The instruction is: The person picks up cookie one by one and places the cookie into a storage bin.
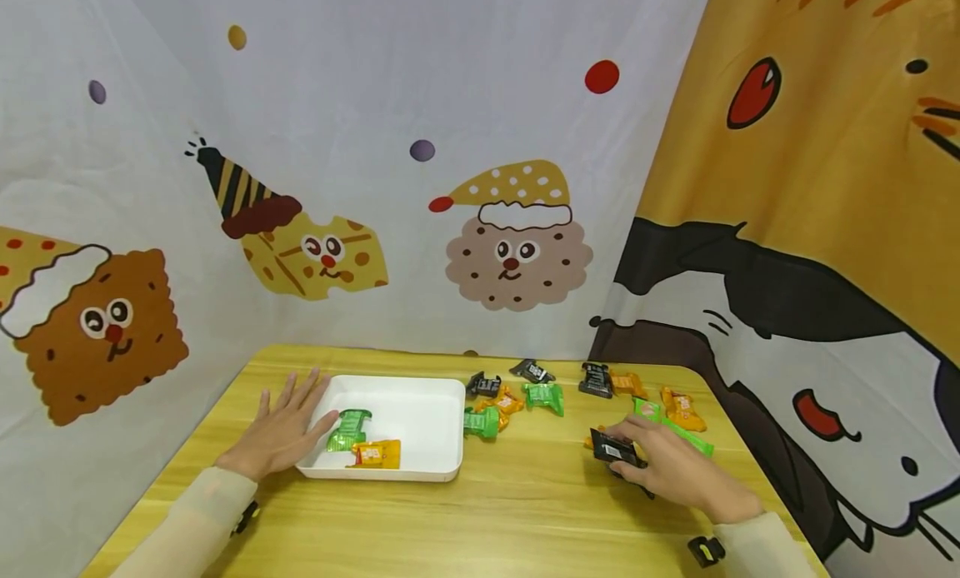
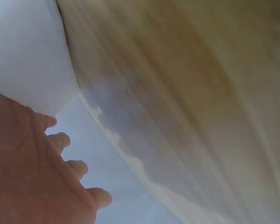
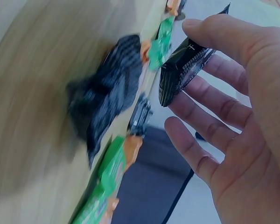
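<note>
My left hand lies at the left side of a white tray, fingers spread and straight, thumb over the rim. Inside the tray are a green wrapped candy and an orange wrapped candy. On the right, my right hand pinches a black wrapped candy between thumb and fingers, above the table. Below it, another black wrapped candy sits on the tabletop, apart from the fingers in the right wrist view. An orange wrapper is partly hidden behind the held candy in the head view.
Several black, green and orange candies lie right of the tray. Farther right are a black candy, orange candies and green ones beside my right hand. A printed curtain hangs behind the wooden table.
</note>
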The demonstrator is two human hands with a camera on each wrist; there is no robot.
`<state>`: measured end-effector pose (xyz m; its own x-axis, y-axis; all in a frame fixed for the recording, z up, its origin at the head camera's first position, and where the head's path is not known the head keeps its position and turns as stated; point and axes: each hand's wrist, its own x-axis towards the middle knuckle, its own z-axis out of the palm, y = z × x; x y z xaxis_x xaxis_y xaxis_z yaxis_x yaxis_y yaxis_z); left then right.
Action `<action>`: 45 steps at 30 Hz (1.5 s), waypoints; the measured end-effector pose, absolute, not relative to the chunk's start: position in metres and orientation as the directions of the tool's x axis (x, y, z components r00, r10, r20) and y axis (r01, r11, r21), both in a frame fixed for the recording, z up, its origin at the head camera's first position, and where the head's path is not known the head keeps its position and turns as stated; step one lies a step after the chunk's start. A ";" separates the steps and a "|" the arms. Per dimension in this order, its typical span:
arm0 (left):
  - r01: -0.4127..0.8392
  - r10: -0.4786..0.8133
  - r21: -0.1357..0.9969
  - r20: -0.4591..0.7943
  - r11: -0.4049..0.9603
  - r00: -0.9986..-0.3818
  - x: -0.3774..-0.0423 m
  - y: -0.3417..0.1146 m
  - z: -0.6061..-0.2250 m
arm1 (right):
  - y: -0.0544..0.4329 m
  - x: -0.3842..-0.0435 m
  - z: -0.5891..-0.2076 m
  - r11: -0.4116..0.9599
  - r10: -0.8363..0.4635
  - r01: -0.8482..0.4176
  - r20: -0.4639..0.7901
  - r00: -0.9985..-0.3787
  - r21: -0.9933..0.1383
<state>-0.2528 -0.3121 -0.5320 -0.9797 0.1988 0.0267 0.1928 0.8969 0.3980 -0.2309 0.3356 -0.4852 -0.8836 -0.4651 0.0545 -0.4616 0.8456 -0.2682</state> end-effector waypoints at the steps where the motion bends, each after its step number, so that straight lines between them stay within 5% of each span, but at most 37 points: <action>1: 0.192 0.198 0.393 0.027 0.899 -0.980 -0.253 -0.312 -0.533 | 0.332 -0.232 -0.485 0.840 -0.474 -0.474 0.066 -0.878 -0.264; 45: 0.209 0.210 0.348 0.036 0.914 -0.977 -0.254 -0.311 -0.533 | 0.154 -0.257 -0.473 0.687 -0.698 -0.696 0.077 -0.712 -0.210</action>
<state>-0.2537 -0.3108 -0.5331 -0.9770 0.2101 0.0364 0.2094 0.9137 0.3482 -0.2570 0.1540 -0.4725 -0.7119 -0.6980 0.0774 -0.6960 0.6865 -0.2103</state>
